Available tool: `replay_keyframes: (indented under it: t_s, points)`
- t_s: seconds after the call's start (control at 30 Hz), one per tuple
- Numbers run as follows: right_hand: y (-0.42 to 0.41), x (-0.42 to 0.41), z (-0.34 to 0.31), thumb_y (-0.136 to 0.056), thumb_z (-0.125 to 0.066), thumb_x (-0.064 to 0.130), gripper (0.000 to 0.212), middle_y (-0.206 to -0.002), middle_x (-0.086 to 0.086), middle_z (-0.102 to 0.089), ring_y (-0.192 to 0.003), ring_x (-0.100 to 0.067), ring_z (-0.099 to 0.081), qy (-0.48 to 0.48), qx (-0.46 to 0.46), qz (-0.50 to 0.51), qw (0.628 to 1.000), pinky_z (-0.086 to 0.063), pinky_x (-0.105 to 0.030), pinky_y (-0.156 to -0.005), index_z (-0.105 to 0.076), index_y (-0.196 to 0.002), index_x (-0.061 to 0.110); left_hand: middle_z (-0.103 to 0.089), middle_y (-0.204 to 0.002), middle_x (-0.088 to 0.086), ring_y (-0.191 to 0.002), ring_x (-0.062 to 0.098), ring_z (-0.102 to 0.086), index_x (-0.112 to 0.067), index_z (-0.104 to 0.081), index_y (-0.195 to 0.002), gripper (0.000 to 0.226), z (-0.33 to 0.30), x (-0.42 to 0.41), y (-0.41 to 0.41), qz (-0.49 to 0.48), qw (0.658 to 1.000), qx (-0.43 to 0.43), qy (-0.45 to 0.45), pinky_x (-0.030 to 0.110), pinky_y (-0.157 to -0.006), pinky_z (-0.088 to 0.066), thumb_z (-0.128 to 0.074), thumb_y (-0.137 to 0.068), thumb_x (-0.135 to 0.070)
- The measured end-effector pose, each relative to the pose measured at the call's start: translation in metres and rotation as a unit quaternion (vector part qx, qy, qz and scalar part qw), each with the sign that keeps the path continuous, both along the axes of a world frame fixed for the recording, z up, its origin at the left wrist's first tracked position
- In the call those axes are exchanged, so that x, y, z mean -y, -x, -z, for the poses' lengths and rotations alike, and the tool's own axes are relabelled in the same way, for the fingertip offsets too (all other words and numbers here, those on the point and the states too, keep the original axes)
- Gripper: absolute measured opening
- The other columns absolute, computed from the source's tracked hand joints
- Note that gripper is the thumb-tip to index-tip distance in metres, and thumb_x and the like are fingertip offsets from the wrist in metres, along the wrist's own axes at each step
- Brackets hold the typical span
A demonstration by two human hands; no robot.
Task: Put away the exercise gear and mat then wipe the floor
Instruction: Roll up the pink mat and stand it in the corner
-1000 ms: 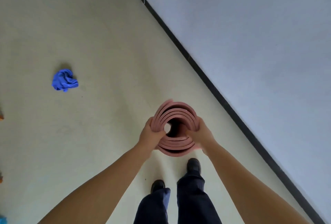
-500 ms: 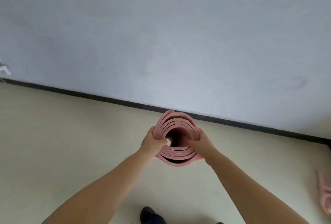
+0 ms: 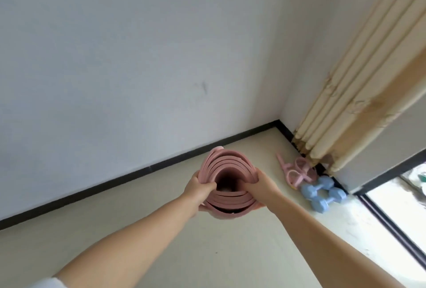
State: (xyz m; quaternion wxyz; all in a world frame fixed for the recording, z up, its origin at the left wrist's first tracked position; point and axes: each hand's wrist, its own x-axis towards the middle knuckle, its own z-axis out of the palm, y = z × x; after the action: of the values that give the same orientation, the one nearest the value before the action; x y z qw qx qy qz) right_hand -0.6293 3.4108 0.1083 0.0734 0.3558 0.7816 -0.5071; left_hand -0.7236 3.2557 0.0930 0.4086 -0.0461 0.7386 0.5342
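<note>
Pale floor (image 3: 230,253) at a white wall corner; left hand (image 3: 197,192) and right hand (image 3: 261,187) grip a rolled pink mat (image 3: 227,167), fingers curled round its sides; open end faces the camera, long axis pointing away; blue dumbbells (image 3: 323,193) lie right of the right fingers; no writing readable.

Pale floor (image 3: 161,237) with blue dumbbells (image 3: 323,193) beside pink pedal puller (image 3: 297,171).
</note>
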Motion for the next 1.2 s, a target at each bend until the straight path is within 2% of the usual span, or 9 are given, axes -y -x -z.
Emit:
replay_keyframes:
  t_s: [0.17, 0.3, 0.43, 0.6, 0.73, 0.93, 1.03, 1.1, 1.2]
  points:
    - [-0.046, -0.102, -0.012, -0.087, -0.057, 0.026, 0.031, -0.094, 0.001, -0.063, -0.078, -0.021, -0.068, 0.020, 0.027, 0.094, 0.995, -0.056, -0.030, -0.047, -0.044, -0.114, 0.038, -0.064, -0.106, 0.006, -0.092, 0.025, -0.063, -0.029, -0.050, -0.122, 0.044, -0.010, -0.119, -0.020, 0.088, 0.996, 0.014, 0.004, 0.041, -0.063, -0.060, -0.060, -0.081, -0.016]
    - [-0.058, -0.163, -0.011, -0.088, -0.059, 0.024, 0.034, -0.096, 0.003, -0.058, -0.079, -0.018, -0.065, 0.031, 0.032, 0.152, 0.987, -0.057, -0.033, -0.048, -0.044, -0.114, 0.038, -0.062, -0.108, 0.009, -0.095, 0.028, -0.063, -0.027, -0.049, -0.121, 0.043, -0.009, -0.193, -0.017, 0.150, 0.989, 0.011, 0.013, 0.046, -0.067, -0.060, -0.061, -0.082, -0.016]
    - [-0.044, -0.224, -0.002, -0.085, -0.061, 0.026, 0.038, -0.102, -0.001, -0.061, -0.078, -0.024, -0.069, 0.049, 0.036, 0.193, 0.979, -0.059, -0.037, -0.050, -0.044, -0.117, 0.037, -0.062, -0.107, 0.011, -0.095, 0.030, -0.063, -0.022, -0.048, -0.117, 0.038, -0.001, -0.264, 0.009, 0.189, 0.982, 0.006, 0.027, 0.046, -0.071, -0.060, -0.062, -0.082, -0.016]
    - [0.008, -0.310, 0.012, -0.085, -0.062, 0.024, 0.041, -0.097, 0.003, -0.061, -0.071, -0.014, -0.066, 0.046, 0.036, 0.223, 0.973, -0.055, -0.027, -0.047, -0.047, -0.122, 0.031, -0.061, -0.110, 0.014, -0.095, 0.031, -0.063, -0.013, -0.049, -0.120, 0.044, 0.014, -0.362, 0.068, 0.209, 0.977, 0.015, 0.049, 0.043, -0.065, -0.060, -0.064, -0.079, -0.017]
    - [0.057, -0.373, 0.017, -0.085, -0.061, 0.024, 0.037, -0.095, 0.000, -0.060, -0.074, -0.023, -0.068, 0.083, 0.042, 0.287, 0.953, -0.060, -0.041, -0.053, -0.043, -0.116, 0.035, -0.061, -0.109, 0.014, -0.097, 0.030, -0.061, -0.009, -0.052, -0.116, 0.038, 0.018, -0.441, 0.116, 0.203, 0.977, 0.014, 0.069, 0.042, -0.075, -0.059, -0.063, -0.081, -0.018]
    - [0.116, -0.459, 0.028, -0.085, -0.064, 0.024, 0.042, -0.094, 0.000, -0.060, -0.073, -0.022, -0.067, 0.108, 0.020, 0.350, 0.930, -0.055, -0.032, -0.044, -0.045, -0.122, 0.027, -0.063, -0.104, 0.011, -0.091, 0.027, -0.061, -0.009, -0.051, -0.119, 0.050, 0.027, -0.542, 0.172, 0.136, 0.989, -0.001, 0.054, 0.040, -0.079, -0.056, -0.070, -0.075, -0.022]
    - [0.149, -0.507, 0.040, -0.084, -0.067, 0.025, 0.049, -0.102, -0.008, -0.064, -0.066, -0.028, -0.070, 0.136, 0.007, 0.385, 0.913, -0.059, -0.040, -0.052, -0.045, -0.127, 0.023, -0.063, -0.102, 0.009, -0.088, 0.025, -0.060, -0.008, -0.049, -0.115, 0.053, 0.036, -0.588, 0.192, 0.075, 0.996, -0.013, 0.035, 0.036, -0.079, -0.052, -0.074, -0.074, -0.032]
    - [0.169, -0.537, 0.048, -0.084, -0.066, 0.025, 0.051, -0.104, -0.011, -0.064, -0.063, -0.030, -0.070, 0.158, 0.003, 0.400, 0.903, -0.060, -0.042, -0.055, -0.043, -0.130, 0.023, -0.061, -0.110, 0.007, -0.094, 0.025, -0.059, -0.010, -0.047, -0.118, 0.059, 0.044, -0.620, 0.202, 0.059, 0.998, -0.005, 0.026, 0.036, -0.084, -0.051, -0.076, -0.073, -0.034]
    - [0.195, -0.585, 0.066, -0.084, -0.066, 0.022, 0.052, -0.107, -0.012, -0.062, -0.069, -0.032, -0.070, 0.182, -0.003, 0.416, 0.891, -0.060, -0.044, -0.058, -0.041, -0.130, 0.023, -0.055, -0.127, 0.009, -0.109, 0.029, -0.056, -0.021, -0.040, -0.134, 0.072, 0.056, -0.674, 0.221, 0.045, 0.998, 0.029, 0.013, 0.047, -0.097, -0.048, -0.076, -0.072, -0.028]
